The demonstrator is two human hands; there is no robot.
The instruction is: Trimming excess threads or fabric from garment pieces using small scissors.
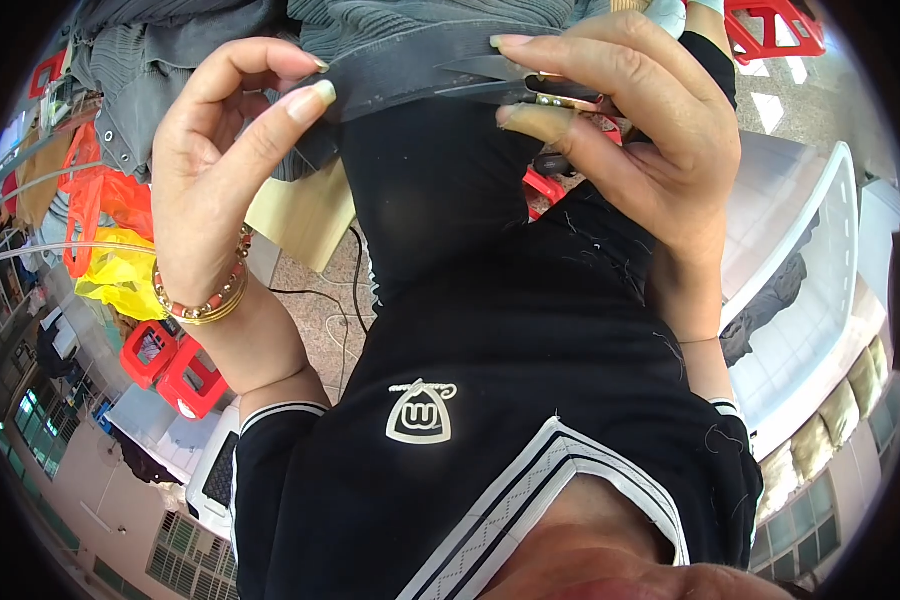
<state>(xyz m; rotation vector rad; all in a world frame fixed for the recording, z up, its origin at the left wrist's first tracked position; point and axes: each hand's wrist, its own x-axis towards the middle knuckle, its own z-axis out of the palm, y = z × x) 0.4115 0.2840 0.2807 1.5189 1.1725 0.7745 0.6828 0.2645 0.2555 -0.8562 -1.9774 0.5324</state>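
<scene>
A dark grey fabric band (pixel 390 82) is stretched across my lap between both hands. My left hand (pixel 205 160) pinches its left end between thumb and forefinger, with the other fingers curled in. Small thread snips (pixel 490 72) sit in my right hand (pixel 660 130), their pointed blades directed left over the band. The right forefinger rests by the band's upper edge, and the right thumb, with a tan covering near its tip, lies below the snips. Behind the band, ribbed grey garments (pixel 390 25) are heaped at the far side.
Red and yellow plastic bags (pixel 120 265) and red stools (pixel 175 368) are on the left. A pale wooden board (pixel 305 215) stands near my left knee, with cables on the floor. On the right is a white plastic bin (pixel 840 260) holding dark cloth. Another red stool (pixel 775 28) is far right.
</scene>
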